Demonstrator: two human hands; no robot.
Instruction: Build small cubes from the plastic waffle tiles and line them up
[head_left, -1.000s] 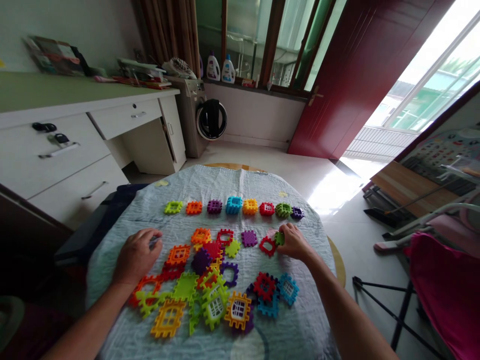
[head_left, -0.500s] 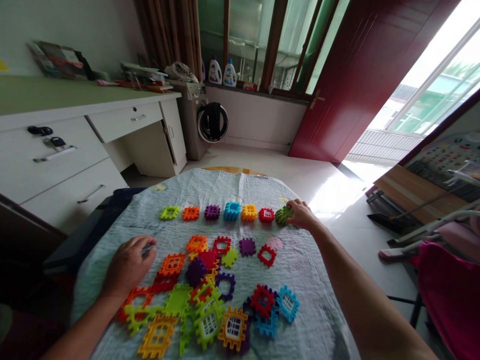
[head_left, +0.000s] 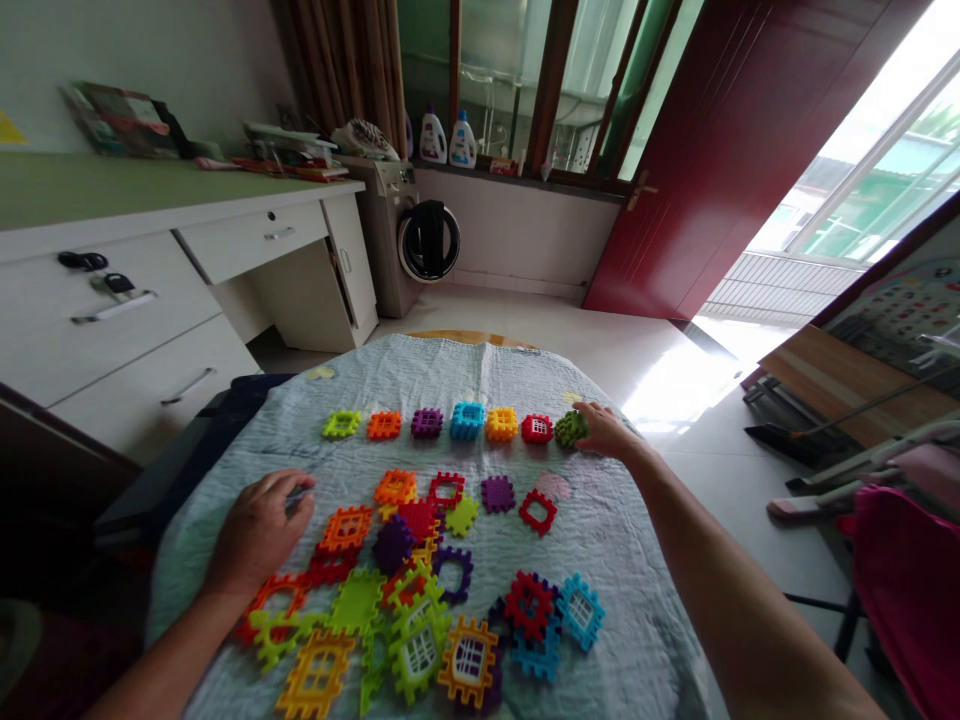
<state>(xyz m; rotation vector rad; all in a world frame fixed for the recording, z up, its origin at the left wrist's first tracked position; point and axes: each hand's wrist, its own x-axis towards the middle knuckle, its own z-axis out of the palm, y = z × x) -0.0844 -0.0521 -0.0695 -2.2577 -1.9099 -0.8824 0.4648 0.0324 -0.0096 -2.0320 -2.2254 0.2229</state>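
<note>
My right hand point(head_left: 609, 432) reaches to the far right of the table, its fingers against the right side of a dark green block point(head_left: 571, 430). That block ends a row with a red block point(head_left: 537, 429), a yellow block point(head_left: 502, 425), a blue block point(head_left: 467, 421), a purple block point(head_left: 427, 423), an orange block point(head_left: 385, 425) and a light green block point(head_left: 342, 425). My left hand point(head_left: 259, 525) rests on the cloth with curled fingers around something small and greyish, mostly hidden. Beside it lie an orange window piece point(head_left: 349, 526) and a pile of loose interlocking plastic pieces.
A pale blue cloth point(head_left: 615, 560) covers the round table. Nearer me lie a yellow window piece point(head_left: 318, 672) and a blue window piece point(head_left: 580, 610). Beyond stand a white desk point(head_left: 247, 215), a washing machine point(head_left: 386, 240) and a red door point(head_left: 720, 150).
My right hand has drawn back slightly to the right, so more of the dark green block shows. The left hand stays in place. The view has shifted a little.
</note>
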